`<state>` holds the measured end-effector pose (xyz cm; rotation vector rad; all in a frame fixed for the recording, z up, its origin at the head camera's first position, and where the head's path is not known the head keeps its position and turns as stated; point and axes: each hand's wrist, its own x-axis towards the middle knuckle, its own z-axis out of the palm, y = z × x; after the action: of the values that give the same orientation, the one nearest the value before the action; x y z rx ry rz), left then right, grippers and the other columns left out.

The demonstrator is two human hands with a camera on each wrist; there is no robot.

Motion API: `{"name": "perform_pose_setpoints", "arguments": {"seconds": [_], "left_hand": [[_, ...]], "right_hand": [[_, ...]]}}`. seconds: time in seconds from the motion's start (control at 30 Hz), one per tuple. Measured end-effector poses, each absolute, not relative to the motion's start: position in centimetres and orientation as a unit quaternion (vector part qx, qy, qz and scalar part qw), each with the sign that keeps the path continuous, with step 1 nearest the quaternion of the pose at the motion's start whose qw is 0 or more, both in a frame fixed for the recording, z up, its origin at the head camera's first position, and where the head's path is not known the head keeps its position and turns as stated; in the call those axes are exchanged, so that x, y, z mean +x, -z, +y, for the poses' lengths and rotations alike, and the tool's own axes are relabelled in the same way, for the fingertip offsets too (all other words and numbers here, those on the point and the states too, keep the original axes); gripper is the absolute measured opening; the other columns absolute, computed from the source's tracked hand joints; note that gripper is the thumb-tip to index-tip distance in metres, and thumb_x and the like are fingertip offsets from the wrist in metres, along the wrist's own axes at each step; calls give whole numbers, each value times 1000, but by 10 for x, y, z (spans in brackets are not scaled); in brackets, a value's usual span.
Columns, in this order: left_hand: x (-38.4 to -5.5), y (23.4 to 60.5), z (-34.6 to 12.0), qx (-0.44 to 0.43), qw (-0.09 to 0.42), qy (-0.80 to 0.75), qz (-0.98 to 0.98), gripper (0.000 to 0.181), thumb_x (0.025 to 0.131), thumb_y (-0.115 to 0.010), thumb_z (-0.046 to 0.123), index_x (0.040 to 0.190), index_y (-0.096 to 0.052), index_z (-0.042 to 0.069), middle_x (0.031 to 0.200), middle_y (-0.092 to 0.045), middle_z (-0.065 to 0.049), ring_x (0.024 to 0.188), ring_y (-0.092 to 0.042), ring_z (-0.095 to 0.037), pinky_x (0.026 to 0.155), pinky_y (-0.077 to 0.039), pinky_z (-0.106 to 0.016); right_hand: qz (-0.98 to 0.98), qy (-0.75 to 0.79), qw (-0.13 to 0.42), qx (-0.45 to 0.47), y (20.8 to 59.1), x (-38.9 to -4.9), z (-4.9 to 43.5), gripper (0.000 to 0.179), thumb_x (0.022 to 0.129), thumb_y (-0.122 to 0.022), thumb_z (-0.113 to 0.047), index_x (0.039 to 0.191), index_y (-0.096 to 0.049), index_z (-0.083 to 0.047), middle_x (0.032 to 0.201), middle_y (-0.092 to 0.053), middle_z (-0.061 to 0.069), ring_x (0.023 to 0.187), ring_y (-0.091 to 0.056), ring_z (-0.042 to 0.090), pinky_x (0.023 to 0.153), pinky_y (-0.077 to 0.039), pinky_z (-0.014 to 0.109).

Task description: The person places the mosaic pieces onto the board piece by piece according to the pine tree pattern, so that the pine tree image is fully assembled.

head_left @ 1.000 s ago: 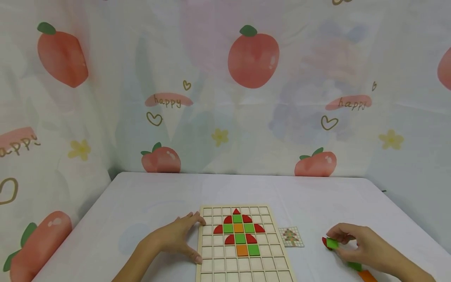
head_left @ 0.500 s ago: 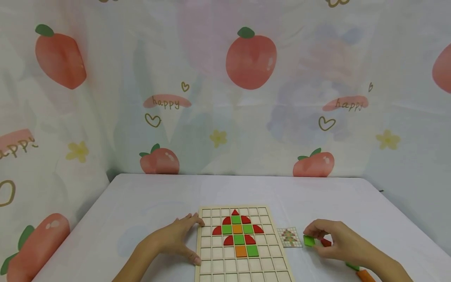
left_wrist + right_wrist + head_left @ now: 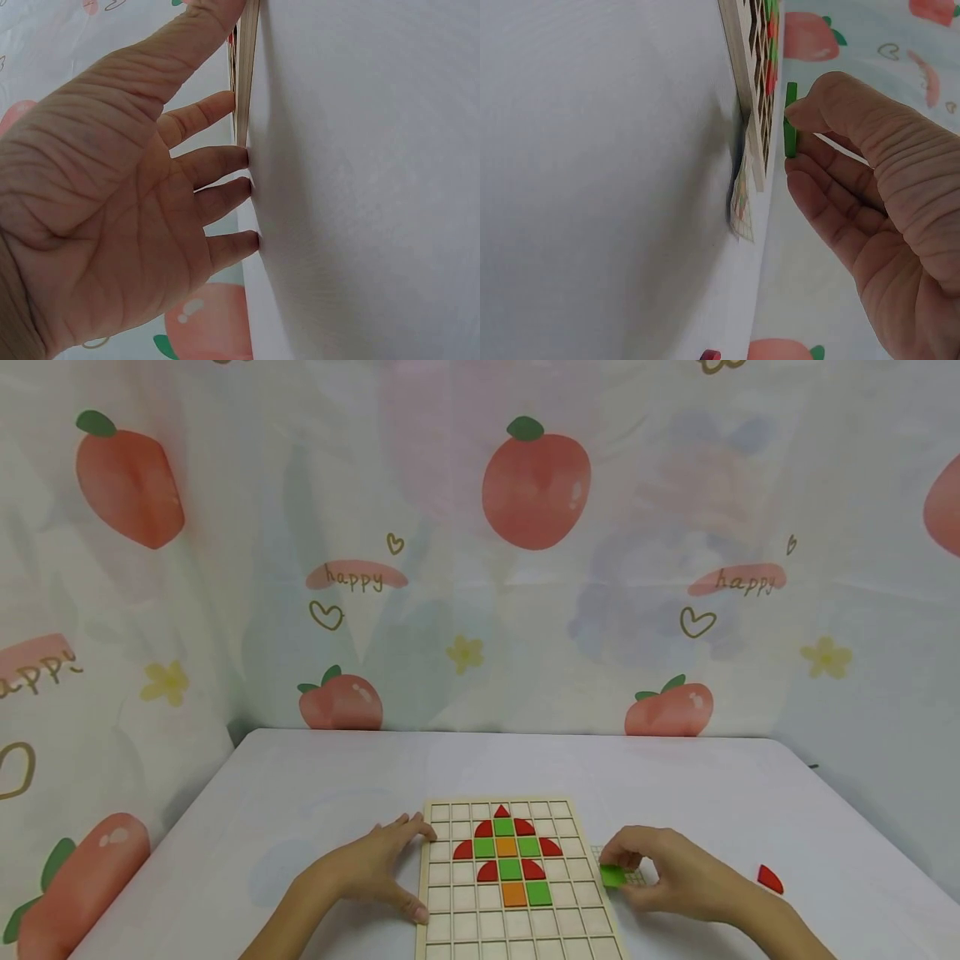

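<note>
A wooden grid board [image 3: 480, 927] lies on the table, with red, green and orange tiles [image 3: 509, 869] set in a tree-like pattern. My left hand [image 3: 371, 862] rests along the board's left edge, fingers spread and thumb lower down; the left wrist view has fingertips [image 3: 238, 157] at the board's side. Between thumb and fingers, my right hand [image 3: 667, 870] pinches a green square tile [image 3: 612, 876]. It hovers just off the board's right edge, raised above the table in the right wrist view. Partly covered beneath it is a small pattern card [image 3: 742, 199].
A loose red quarter-round tile [image 3: 770, 879] lies on the table to the right, beyond my right wrist. White cloth covers the table [image 3: 337, 777]. Behind it hangs a fruit-printed curtain [image 3: 450, 610].
My right hand has carried the green tile leftward from the loose pieces to over the card. The red tile shows uncovered; the green and orange pieces lower right are now hidden. My left hand stays put.
</note>
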<state>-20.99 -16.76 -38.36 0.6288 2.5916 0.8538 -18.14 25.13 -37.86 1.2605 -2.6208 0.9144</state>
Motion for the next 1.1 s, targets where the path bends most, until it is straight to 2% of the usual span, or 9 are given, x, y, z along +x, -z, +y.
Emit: {"name": "perform_pose_setpoints", "arguments": {"seconds": [0.17,0.4,0.9,1.1], "left_hand": [[-209,383,-167,213,169,-294,916,84,62,-98,42,131,-52,29,165,-31,-19,148,-23,-57,113,-25,-76],[-210,384,-168,224,168,-300,912,84,63,-98,41,131,-52,25,164,-31,-22,153,-22,-47,117,-20,-72],[-210,384,-167,215,167,-294,916,84,62,-98,42,131,-51,28,164,-32,-20,150,-23,-54,114,-24,-75],[-211,386,-167,219,168,-297,914,83,62,-98,41,130,-52,27,164,-32,-20,153,-22,-45,118,-20,-72]], "right_hand": [[-861,-297,34,412,375,-181,238,34,82,-80,-2,107,-67,-22,98,-66,-16,85,-62,5,74,-56,24],[-857,-317,6,406,372,-181,218,29,86,-80,-8,108,-68,-21,100,-68,-15,88,-63,7,77,-57,25],[-829,-302,18,471,374,-185,174,30,82,-76,1,104,-70,-19,98,-67,-13,86,-62,6,77,-56,22],[-833,-274,8,480,374,-185,156,25,84,-77,-4,101,-69,-21,98,-65,-15,86,-59,1,77,-55,20]]}}
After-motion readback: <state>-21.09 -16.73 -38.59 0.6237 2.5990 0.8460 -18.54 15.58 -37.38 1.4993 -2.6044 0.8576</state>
